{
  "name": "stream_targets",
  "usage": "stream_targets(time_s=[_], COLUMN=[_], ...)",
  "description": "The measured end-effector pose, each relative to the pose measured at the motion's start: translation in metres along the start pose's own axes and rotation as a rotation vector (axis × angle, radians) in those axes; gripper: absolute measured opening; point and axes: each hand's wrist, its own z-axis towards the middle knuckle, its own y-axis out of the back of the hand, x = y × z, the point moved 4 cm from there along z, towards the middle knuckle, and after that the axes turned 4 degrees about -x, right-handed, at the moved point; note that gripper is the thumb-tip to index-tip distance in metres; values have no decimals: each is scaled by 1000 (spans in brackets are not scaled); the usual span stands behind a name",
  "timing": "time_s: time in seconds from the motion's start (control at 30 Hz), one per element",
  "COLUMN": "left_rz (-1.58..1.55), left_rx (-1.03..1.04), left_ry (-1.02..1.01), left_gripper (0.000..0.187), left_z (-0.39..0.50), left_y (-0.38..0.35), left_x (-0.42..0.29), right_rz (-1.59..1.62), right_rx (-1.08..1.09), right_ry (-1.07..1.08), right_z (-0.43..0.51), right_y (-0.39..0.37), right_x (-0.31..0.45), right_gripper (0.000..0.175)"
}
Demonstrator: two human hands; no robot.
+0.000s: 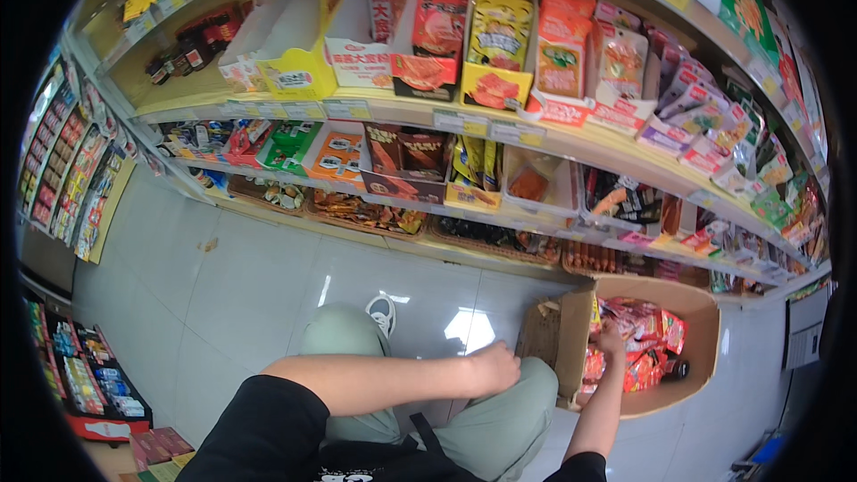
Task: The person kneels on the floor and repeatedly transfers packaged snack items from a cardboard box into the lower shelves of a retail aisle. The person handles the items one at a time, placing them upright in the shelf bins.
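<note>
My left hand (495,367) rests at my right knee, with its fingers curled in and nothing visible in them. My right hand (610,338) reaches down into an open cardboard box (703,361) on the floor to my right. Red snack packets (646,321) fill much of that box, and a dark round-ended item (677,369) lies at its right side. The fingers of my right hand are among the packets, too small and partly hidden to show whether they grip one.
Shelves with a wooden edge (402,110) curve across in front, carrying display boxes such as a yellow snack box (495,84). Wicker baskets (365,227) of packets line the bottom. Tiled floor (254,281) lies ahead; a drinks rack (100,375) stands left.
</note>
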Motion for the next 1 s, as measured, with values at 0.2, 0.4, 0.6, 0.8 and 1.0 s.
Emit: stream_targets(time_s=[0.2,0.4,0.6,0.8,1.0], left_rz=[-311,-1137,-1667,-1493,-1262], left_rx=[-117,-502,-746,-1048,-1284], left_ry=[64,135,197,263,199], left_gripper=[32,57,38,44,34], left_z=[1,27,44,11,-29], left_y=[50,86,80,128,163], left_x=[38,58,91,112,123], right_rz=[404,568,350,-40,-623], right_rx=[-275,-239,-52,-470,-300], right_ry=[88,371,549,599,229], right_z=[-89,-191,-193,-143,-126], right_y=[52,-26,-107,-28,-28], right_x=[79,183,220,139,23], right_gripper=[37,35,40,30,31])
